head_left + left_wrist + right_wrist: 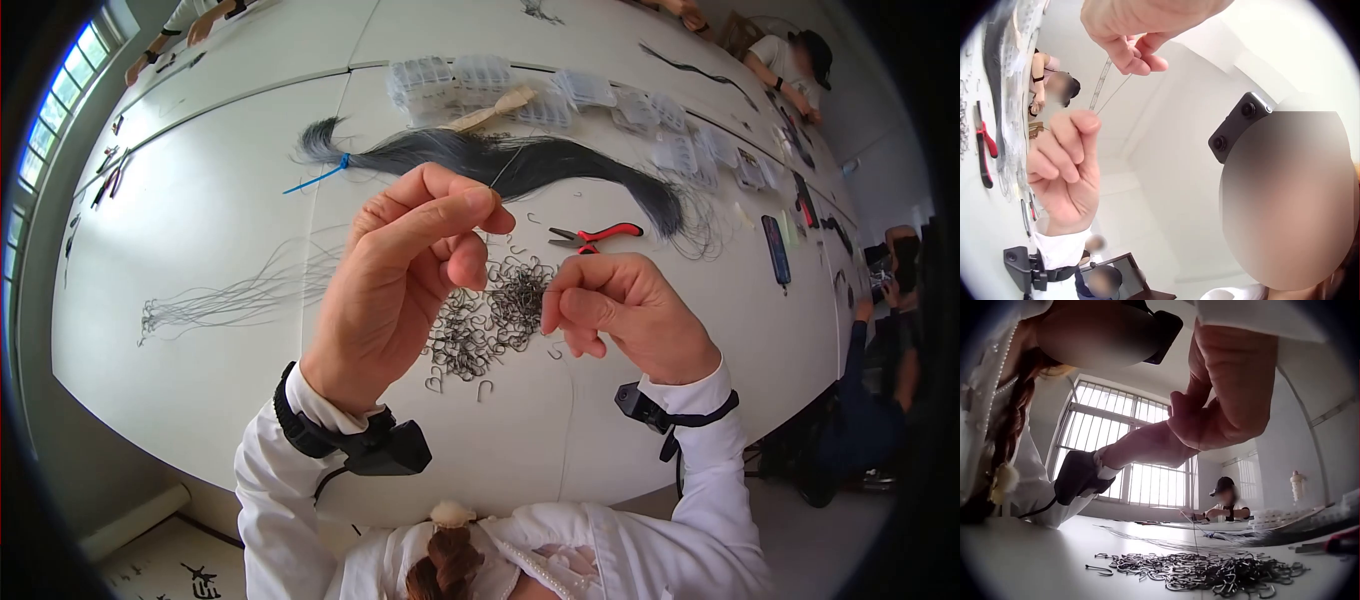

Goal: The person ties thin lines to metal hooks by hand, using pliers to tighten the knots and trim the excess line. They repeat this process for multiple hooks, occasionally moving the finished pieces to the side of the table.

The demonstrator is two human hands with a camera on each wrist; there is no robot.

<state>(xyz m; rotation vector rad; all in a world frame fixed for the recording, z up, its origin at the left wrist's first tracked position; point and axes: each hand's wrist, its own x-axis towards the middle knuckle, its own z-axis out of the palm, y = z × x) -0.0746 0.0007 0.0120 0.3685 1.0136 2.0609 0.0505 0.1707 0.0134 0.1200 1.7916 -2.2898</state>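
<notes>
My left hand (385,265) is raised over the table, thumb and index finger pinching a thin line (507,168) whose tip sticks up past them. In the left wrist view the line (1114,94) runs across to the fingertips of my right hand (1066,169). That right hand (632,312), lower and to the right in the head view, pinches it between thumb and index finger. Below both hands lies a pile of dark fish hooks (470,335), also seen in the right wrist view as loose hooks (1210,572). Whatever sits inside the left fingertips is hidden.
Beyond the hooks lie red-handled pliers (598,236) and a dark bundle of strands (570,165) with a blue tie (345,160). Clear plastic boxes (420,85) line the back. Hooked lines (230,300) spread at left; a phone (775,250) lies at right. Other people sit around the tables.
</notes>
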